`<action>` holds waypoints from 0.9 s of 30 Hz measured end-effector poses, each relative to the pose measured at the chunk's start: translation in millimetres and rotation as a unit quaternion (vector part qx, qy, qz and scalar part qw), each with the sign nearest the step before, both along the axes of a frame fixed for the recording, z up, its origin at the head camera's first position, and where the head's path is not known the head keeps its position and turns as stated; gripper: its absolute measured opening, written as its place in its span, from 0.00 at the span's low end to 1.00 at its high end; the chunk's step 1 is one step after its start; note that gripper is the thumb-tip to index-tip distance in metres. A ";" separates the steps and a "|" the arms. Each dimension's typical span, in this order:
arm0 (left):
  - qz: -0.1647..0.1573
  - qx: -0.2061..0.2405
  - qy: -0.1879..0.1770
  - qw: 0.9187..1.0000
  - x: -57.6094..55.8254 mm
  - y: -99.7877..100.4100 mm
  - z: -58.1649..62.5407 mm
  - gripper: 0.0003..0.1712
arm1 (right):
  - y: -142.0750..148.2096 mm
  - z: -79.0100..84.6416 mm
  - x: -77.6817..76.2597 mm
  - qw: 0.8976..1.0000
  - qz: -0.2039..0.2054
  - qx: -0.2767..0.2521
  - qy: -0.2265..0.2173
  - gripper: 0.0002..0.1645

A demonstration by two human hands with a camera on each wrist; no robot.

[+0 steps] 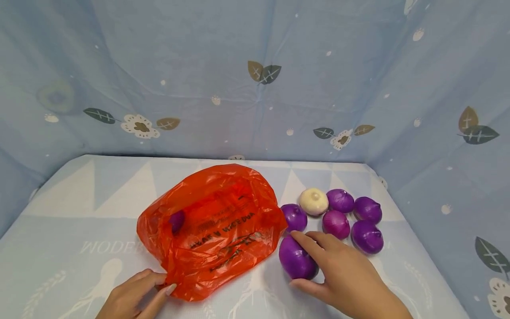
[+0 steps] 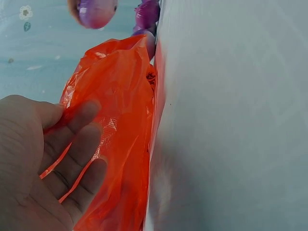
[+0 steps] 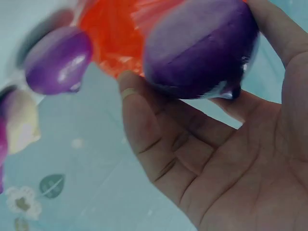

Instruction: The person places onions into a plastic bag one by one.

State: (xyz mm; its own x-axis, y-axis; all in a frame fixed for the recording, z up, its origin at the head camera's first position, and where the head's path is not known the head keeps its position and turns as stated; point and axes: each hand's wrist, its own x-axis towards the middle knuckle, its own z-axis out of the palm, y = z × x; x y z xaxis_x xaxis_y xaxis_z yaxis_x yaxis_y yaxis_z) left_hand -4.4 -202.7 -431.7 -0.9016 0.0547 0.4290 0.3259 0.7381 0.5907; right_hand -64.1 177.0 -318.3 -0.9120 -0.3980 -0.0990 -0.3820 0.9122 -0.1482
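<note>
A red plastic bag (image 1: 235, 248) lies on the table with its mouth gaping and dark print on its film. My left hand (image 1: 133, 294) pinches the bag's near left edge between thumb and fingers. Inside the mouth a purple onion (image 1: 176, 220) shows in part. To the right of the bag, my right hand (image 1: 346, 274) grips a glossy purple onion (image 1: 295, 259), its thumb and fingers around the sides. In the right wrist view that onion (image 3: 197, 48) sits between thumb and fingers, with the red bag (image 3: 113, 38) behind it.
Beyond my right hand lies a loose cluster: a cream-white onion (image 1: 314, 202), a magenta onion (image 1: 336, 224) and several purple onions (image 1: 367, 237). One purple onion (image 1: 295, 217) lies close to the bag's right corner. A blue patterned curtain (image 1: 255, 110) hangs behind the table (image 1: 107, 230).
</note>
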 end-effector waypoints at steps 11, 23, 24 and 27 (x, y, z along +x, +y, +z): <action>-0.005 -0.018 -0.055 0.998 -3.5 -1.2 6.6 0.19 | -38.7 -5.6 -13.0 0.980 0.176 -0.067 0.064 0.49; -0.022 0.006 0.013 1.000 -0.6 -1.7 2.0 0.24 | -102.2 -18.9 -40.0 0.960 0.268 -0.065 0.046 0.53; -0.024 0.008 0.017 1.000 -0.2 -1.7 2.1 0.24 | -106.4 -20.3 -43.6 0.961 0.265 -0.063 0.043 0.54; -0.025 0.011 0.020 0.999 0.6 -0.8 2.6 0.25 | -118.0 -24.5 -54.4 0.965 0.253 -0.051 0.038 0.54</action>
State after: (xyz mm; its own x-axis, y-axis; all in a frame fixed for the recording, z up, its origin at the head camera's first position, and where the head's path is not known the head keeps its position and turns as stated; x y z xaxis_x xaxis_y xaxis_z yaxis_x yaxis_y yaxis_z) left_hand -3.8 -203.5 -429.1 -0.8797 0.0898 0.4670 0.3862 0.7078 0.5915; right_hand -118.4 59.0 -342.8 -0.6019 -0.7983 0.0229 -0.7878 0.5888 -0.1810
